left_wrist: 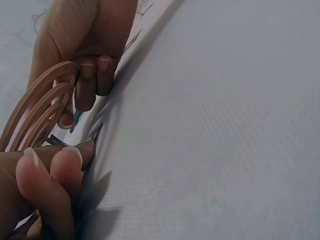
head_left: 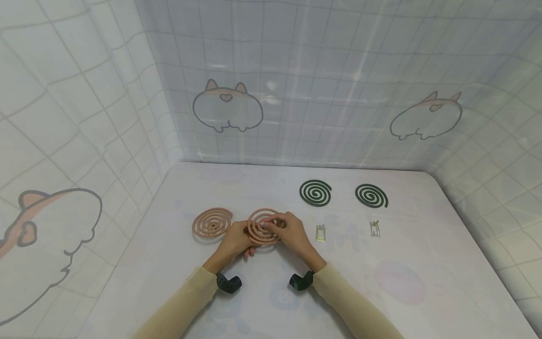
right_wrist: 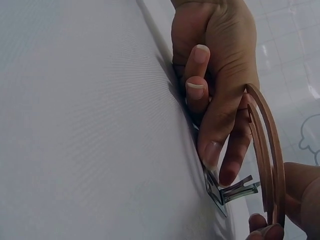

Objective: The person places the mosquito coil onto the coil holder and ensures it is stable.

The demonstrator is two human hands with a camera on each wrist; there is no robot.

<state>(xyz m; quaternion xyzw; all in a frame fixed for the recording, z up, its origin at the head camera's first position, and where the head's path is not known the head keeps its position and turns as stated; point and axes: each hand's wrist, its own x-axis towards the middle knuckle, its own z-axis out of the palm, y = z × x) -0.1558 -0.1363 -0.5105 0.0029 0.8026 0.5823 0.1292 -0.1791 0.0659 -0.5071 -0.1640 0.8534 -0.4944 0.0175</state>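
Between my two hands a brown mosquito coil [head_left: 263,243] is held up off the table, tilted. My left hand [head_left: 235,239] is under its left side; in the right wrist view its thumb and finger pinch a small metal coil stand [right_wrist: 215,192], whose upright prongs point toward the coil. My right hand [head_left: 294,234] grips the coil near its middle with thumb and fingertips. In the left wrist view the coil's rings partly cover the contact. Whether the prongs touch the coil I cannot tell. A second brown coil [head_left: 213,224] lies just left of my left hand.
Two green mosquito coils [head_left: 315,193] [head_left: 370,195] lie toward the back right of the white table [head_left: 262,301]. In front of them are two small metal stands [head_left: 320,240] [head_left: 375,229]. Tiled-pattern cloth walls [head_left: 296,117] rise at the back and sides.
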